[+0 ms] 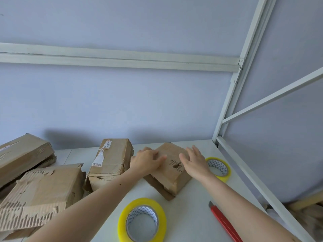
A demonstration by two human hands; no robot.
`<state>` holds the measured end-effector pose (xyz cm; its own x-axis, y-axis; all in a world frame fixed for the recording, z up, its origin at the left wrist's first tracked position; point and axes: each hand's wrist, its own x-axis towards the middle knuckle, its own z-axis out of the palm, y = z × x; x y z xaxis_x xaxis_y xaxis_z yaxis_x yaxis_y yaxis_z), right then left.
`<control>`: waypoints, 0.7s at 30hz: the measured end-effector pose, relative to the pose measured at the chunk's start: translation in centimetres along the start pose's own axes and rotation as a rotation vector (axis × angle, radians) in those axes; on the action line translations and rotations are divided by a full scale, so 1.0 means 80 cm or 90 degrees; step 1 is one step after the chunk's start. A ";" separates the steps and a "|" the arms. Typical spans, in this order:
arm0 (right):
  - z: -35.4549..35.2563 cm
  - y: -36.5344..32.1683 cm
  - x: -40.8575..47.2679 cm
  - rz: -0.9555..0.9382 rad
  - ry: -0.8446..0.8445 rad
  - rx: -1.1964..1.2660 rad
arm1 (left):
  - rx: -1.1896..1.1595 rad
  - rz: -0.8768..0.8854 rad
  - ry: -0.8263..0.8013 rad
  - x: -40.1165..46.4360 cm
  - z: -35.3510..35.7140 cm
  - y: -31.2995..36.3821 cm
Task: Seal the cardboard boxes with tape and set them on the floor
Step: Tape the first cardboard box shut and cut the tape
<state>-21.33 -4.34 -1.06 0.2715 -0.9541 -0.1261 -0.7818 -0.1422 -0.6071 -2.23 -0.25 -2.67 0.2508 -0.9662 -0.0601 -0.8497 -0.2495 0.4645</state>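
A small worn cardboard box (172,169) sits on the white table (190,212), turned corner-on toward me. My left hand (147,161) rests flat on its left top flap with fingers straight. On the right side of the box my right hand (194,163) lies with fingers straight, spread over the top. A yellow-rimmed tape roll (122,224) lies flat in front of the box. A second tape roll (225,167) lies behind my right hand. A red utility knife (223,222) lies under my right forearm.
Three more battered cardboard boxes stand to the left: one with labels (110,163), a torn one (40,194) near the front, another (21,154) at the far left. A white metal shelf frame (232,95) rises at the table's right edge, with the wall behind.
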 end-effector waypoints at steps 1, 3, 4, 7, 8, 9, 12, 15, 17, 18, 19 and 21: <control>0.001 0.001 0.000 -0.013 -0.027 -0.016 | 0.019 0.008 -0.025 0.000 0.001 0.002; 0.004 0.006 0.000 -0.010 -0.025 -0.050 | 0.027 0.024 -0.061 0.003 0.003 0.002; 0.003 0.008 -0.001 0.003 -0.003 -0.075 | 0.017 0.026 -0.066 0.006 0.003 0.000; -0.007 0.008 -0.003 0.053 0.069 -0.174 | -0.038 0.004 0.008 0.010 0.001 -0.003; -0.009 0.009 -0.003 0.057 0.077 -0.184 | -0.047 0.000 0.035 0.010 0.000 -0.002; -0.009 0.010 -0.001 0.054 0.073 -0.181 | -0.048 0.000 0.039 0.009 0.000 -0.001; -0.004 0.014 0.001 0.029 0.014 -0.174 | -0.030 0.011 -0.006 0.003 0.002 0.001; 0.000 0.008 -0.003 0.030 0.074 -0.226 | -0.029 0.022 -0.015 -0.007 0.001 -0.001; 0.003 -0.001 -0.009 -0.081 0.220 -0.223 | -0.062 0.025 0.013 -0.017 0.000 -0.005; 0.007 -0.008 -0.014 -0.164 0.274 -0.168 | -0.081 0.024 0.038 -0.023 -0.001 -0.007; 0.010 -0.016 -0.021 -0.233 0.274 -0.092 | -0.102 0.020 0.067 -0.029 -0.002 -0.011; 0.018 -0.032 -0.037 -0.274 0.138 -0.006 | -0.143 0.020 0.127 -0.038 -0.003 -0.020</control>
<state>-19.38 -0.75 -0.25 0.4488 -0.8411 0.3019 -0.6294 -0.5373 -0.5614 -1.54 3.12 -2.99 0.3309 -0.9357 0.1223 -0.7403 -0.1770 0.6486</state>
